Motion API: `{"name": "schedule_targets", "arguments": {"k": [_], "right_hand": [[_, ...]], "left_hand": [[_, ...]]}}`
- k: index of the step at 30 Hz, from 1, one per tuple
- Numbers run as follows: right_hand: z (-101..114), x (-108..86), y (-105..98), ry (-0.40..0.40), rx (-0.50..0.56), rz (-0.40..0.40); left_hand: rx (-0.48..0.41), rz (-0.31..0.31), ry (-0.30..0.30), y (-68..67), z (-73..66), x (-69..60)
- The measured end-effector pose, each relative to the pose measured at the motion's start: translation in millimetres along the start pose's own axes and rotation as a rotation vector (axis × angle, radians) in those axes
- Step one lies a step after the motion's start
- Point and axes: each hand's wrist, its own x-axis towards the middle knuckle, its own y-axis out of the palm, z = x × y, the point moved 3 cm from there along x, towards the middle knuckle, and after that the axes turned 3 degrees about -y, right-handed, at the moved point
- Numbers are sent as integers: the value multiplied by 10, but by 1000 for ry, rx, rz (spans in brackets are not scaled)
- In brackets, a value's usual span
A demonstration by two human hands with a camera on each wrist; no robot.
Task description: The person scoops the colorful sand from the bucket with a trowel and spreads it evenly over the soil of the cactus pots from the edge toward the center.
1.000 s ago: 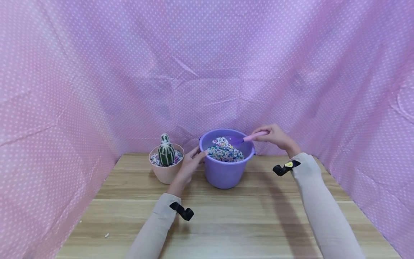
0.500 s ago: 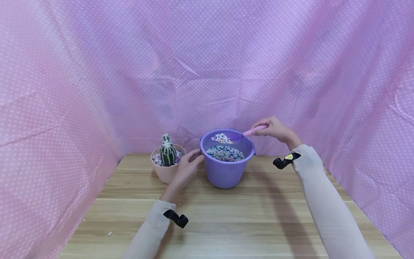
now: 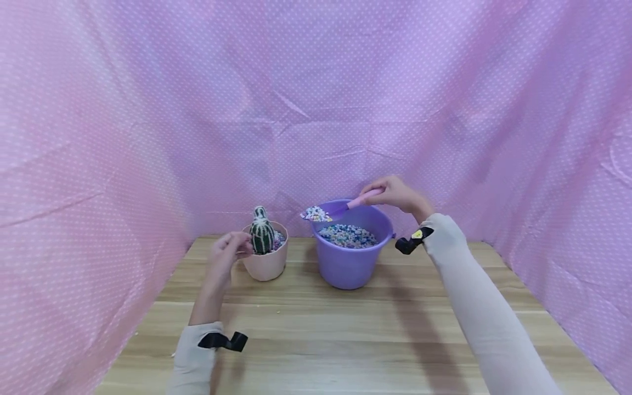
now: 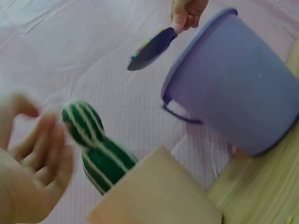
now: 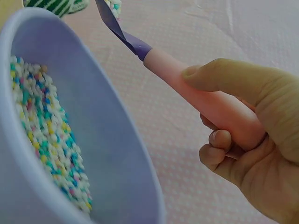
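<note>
My right hand grips the pink handle of a small garden trowel. Its purple blade carries a heap of coloured pebbles over the left rim of the purple bucket. More pebbles lie inside the bucket. A green, white-striped cactus stands in a pale peach pot left of the bucket. My left hand is at the cactus's left side, fingers loosely bent and holding nothing. Blurred fingers in the left wrist view make it hard to tell whether they touch the cactus.
A wooden table carries the pot and bucket. A few stray pebbles lie on it. Pink dotted cloth hangs behind and on both sides. A gap of bare wood separates pot from bucket.
My left hand has left the bucket's rim and moved left to the cactus. The loaded trowel has risen out of the bucket and shifted left with my right hand.
</note>
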Motion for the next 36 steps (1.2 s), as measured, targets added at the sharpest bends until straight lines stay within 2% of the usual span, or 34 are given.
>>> {"name": "schedule_targets", "arguments": {"k": [2, 3, 5, 6, 7, 10, 15, 21, 27, 33, 36], "right_hand": [[8, 84, 76, -3, -5, 9], [11, 126, 115, -4, -4, 16], [18, 203, 187, 5, -14, 25], [22, 239, 223, 11, -17, 31], [25, 273, 256, 16, -27, 35], [26, 368, 340, 37, -52, 48], [48, 495, 432, 79, -63, 66], [112, 635, 507, 108, -124, 91], [127, 793, 616, 87, -128, 146], [132, 898, 655, 113, -145, 156], [146, 950, 666, 106, -151, 161]], "left_hand": [[-7, -143, -10, -90, 38, 54], [2, -195, -23, -120, 76, 85], [45, -245, -72, -155, 176, 148], [73, -239, -101, -161, 233, 176], [101, -219, -131, -162, 293, 203], [97, -127, -184, -142, 456, 279], [91, -5, -183, -134, 604, 366], [155, 112, -179, -216, 641, 489], [204, 202, -213, -322, 651, 647], [177, 290, -202, -453, 662, 784], [165, 312, -186, -519, 670, 851]]}}
